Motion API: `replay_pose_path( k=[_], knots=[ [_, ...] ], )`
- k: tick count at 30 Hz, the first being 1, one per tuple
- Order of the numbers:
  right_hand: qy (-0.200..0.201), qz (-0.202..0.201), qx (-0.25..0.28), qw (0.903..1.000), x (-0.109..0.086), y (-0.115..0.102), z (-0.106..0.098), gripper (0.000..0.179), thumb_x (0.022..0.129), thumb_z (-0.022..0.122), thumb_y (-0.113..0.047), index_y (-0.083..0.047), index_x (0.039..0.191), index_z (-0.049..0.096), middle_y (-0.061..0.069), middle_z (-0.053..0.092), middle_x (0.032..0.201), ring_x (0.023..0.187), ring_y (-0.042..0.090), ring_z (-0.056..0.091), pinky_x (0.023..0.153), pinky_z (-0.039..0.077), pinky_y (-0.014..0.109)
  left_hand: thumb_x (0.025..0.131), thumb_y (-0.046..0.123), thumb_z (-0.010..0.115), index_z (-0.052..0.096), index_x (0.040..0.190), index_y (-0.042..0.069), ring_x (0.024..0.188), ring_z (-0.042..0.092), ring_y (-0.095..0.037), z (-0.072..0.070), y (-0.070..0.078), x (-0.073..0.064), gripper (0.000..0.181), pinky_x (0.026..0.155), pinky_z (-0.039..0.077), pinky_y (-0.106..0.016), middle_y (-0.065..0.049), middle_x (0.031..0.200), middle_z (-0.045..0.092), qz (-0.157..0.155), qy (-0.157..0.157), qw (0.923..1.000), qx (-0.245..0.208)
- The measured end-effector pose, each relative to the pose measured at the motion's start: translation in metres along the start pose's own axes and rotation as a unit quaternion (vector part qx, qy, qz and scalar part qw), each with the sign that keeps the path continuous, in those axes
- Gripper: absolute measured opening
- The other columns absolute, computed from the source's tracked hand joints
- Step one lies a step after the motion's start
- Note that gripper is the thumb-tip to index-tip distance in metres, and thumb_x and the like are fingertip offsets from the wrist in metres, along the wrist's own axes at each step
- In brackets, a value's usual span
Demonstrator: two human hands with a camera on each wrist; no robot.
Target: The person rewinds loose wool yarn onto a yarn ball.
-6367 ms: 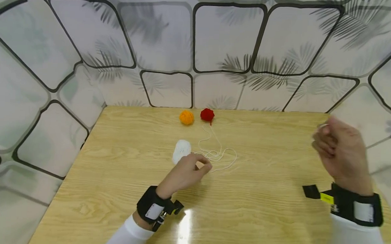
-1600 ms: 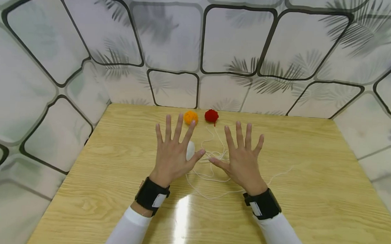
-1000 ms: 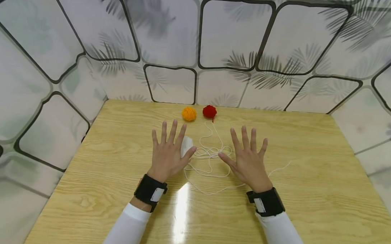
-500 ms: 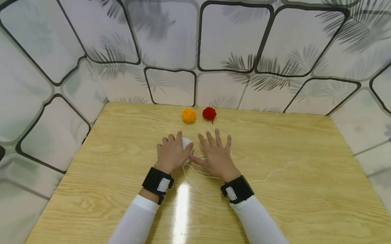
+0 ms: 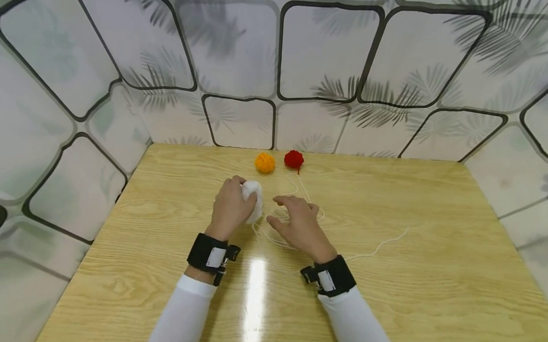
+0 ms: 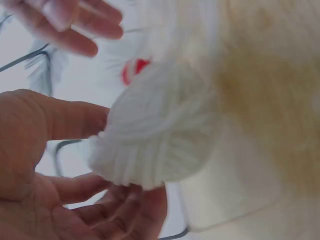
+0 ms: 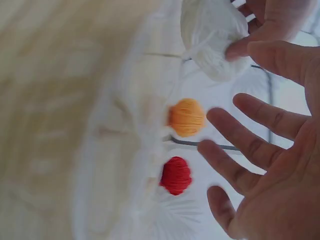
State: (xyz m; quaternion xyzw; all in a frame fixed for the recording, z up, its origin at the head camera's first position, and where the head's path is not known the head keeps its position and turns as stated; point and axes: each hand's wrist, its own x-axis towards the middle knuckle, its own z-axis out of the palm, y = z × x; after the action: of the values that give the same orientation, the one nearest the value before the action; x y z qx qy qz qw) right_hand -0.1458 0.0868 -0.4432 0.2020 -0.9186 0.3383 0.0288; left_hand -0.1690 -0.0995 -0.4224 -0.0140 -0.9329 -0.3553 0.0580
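Observation:
A ball of white yarn (image 5: 253,203) is gripped in my left hand (image 5: 229,207), the thumb on one side and the fingers on the other. In the left wrist view the white yarn ball (image 6: 157,132) sits between thumb and curled fingers. My right hand (image 5: 300,225) hovers just to its right, above loose white strands (image 5: 271,239), its fingers spread and loosely bent. Nothing shows in that right hand (image 7: 280,150) in the right wrist view. Part of the loose yarn is hidden beneath the right hand.
An orange yarn ball (image 5: 264,162) and a red yarn ball (image 5: 294,160) lie near the back edge of the wooden table (image 5: 433,287). A white yarn end (image 5: 391,239) trails off to the right. A patterned backdrop (image 5: 323,52) rises behind the table.
Both hands were spread flat above the table a second ago. The left hand has since taken hold of the white yarn ball and raised it slightly; the right hand has moved left toward it.

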Motion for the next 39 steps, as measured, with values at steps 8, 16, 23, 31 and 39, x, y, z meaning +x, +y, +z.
replay_pose_path(
  k=[8,16,23,31,39],
  knots=[
    [-0.030,0.002,0.220,0.9749,0.009,-0.009,-0.011,0.086,0.088,0.082,-0.021,-0.010,0.158,0.032,0.013,0.046,0.152,0.124,0.032,0.055,0.087,0.056,0.041,0.096,0.016,0.071,0.050,0.122,-0.004,0.098,0.061,-0.032,-0.029,0.020,-0.011,0.039,0.075,0.054,-0.036,-0.020,0.113,0.060,0.056,-0.034,0.9778,-0.199],
    [-0.067,0.000,0.270,0.9607,0.006,0.005,-0.020,0.031,0.095,0.072,-0.011,0.000,0.123,0.065,0.011,0.069,0.097,0.075,0.027,0.064,0.065,0.058,0.038,0.100,0.007,0.064,0.044,0.128,-0.005,0.105,0.061,-0.031,-0.039,0.030,-0.015,0.037,0.079,0.053,-0.032,-0.023,0.118,0.062,0.092,-0.059,0.9434,-0.313],
    [-0.041,0.036,0.212,0.9758,-0.010,0.034,-0.037,0.019,0.100,0.064,-0.008,0.006,0.109,0.072,0.013,0.071,0.083,0.062,0.026,0.061,0.054,0.051,0.027,0.101,0.006,0.061,0.043,0.136,-0.008,0.104,0.061,-0.033,-0.043,0.028,-0.011,0.041,0.078,0.053,-0.026,-0.026,0.123,0.060,0.066,-0.033,0.9406,-0.331],
    [-0.022,0.094,0.137,0.9858,-0.028,0.060,-0.062,0.025,0.103,0.060,-0.015,0.005,0.106,0.075,0.013,0.073,0.085,0.067,0.029,0.062,0.055,0.047,0.028,0.103,0.008,0.059,0.046,0.140,-0.004,0.102,0.062,-0.026,-0.047,0.024,-0.012,0.041,0.082,0.055,-0.029,-0.024,0.123,0.059,0.042,-0.038,0.9287,-0.366],
    [-0.039,0.024,0.060,0.9972,-0.027,0.027,-0.069,0.059,0.094,0.075,-0.020,-0.002,0.145,0.052,0.019,0.055,0.144,0.135,0.041,0.045,0.110,0.032,0.062,0.105,0.007,0.056,0.046,0.142,-0.002,0.098,0.064,-0.020,-0.041,0.040,-0.017,0.040,0.082,0.056,-0.029,-0.020,0.120,0.060,0.047,-0.130,0.8739,-0.466]
  ],
)
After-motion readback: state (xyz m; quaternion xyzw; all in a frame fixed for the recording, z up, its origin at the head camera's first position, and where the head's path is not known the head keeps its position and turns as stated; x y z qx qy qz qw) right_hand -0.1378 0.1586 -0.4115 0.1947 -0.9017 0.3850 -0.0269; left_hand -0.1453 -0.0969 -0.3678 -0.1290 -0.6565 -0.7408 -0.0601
